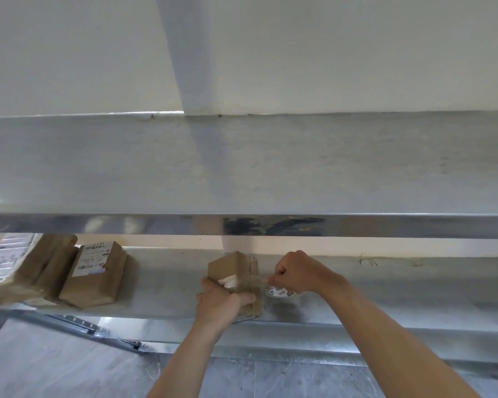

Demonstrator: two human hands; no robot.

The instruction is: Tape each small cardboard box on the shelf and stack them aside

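Box on shelf; tape roll just R; stack far L.

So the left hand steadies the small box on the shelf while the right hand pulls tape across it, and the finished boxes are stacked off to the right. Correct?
Not quite. The head view shows the stacked boxes off to the left, not the right. The rest holds: the left hand grips the small box on the shelf while the right hand pulls tape across it.
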